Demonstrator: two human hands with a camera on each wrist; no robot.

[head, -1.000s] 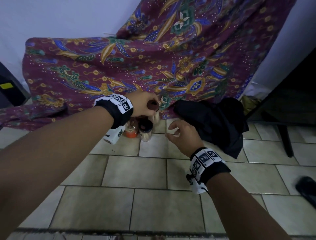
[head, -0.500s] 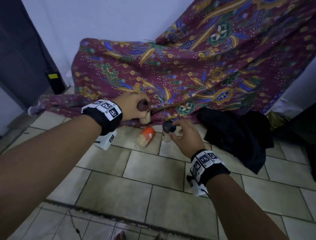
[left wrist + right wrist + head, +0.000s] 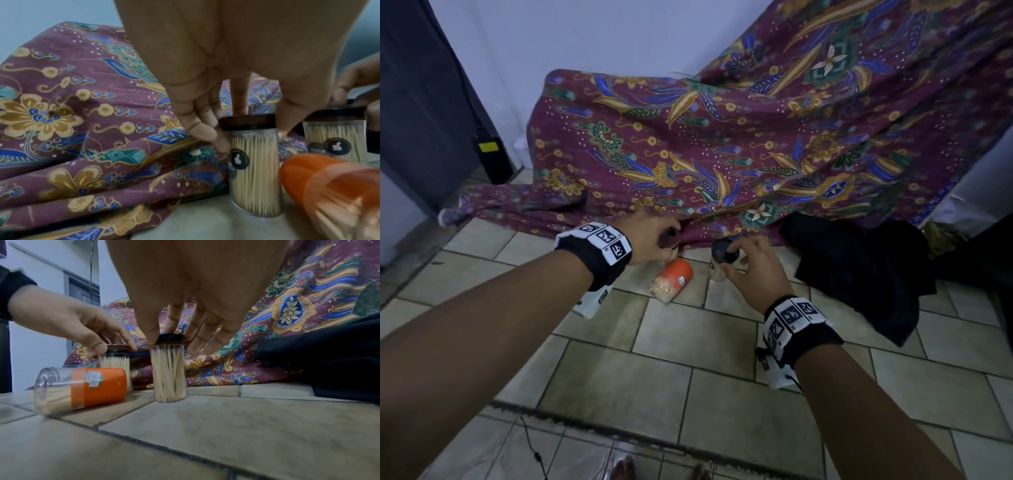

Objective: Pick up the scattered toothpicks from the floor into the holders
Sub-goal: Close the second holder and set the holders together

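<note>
Three toothpick holders sit on the tiled floor by the cloth's edge. My left hand [image 3: 659, 240] pinches the brown lid of a clear holder [image 3: 254, 170] that stands upright, full of toothpicks. My right hand [image 3: 732, 258] grips the black lid [image 3: 170, 338] of a second clear holder [image 3: 168, 369] between thumb and fingers; it is also upright and full. Between and just in front of them an orange-capped holder [image 3: 674, 279] lies on its side, toothpicks showing in its clear end.
A maroon batik cloth [image 3: 722, 154] drapes over something against the wall just behind the holders. A black garment [image 3: 859, 267] lies on the tiles to the right. A dark door [image 3: 421, 102] stands at the left, and a thin cable [image 3: 534, 452] runs along the near floor.
The orange holder stood upright a second ago and now lies on its side. My right hand moved from the floor onto the black lid. My left hand kept hold of the brown lid.
</note>
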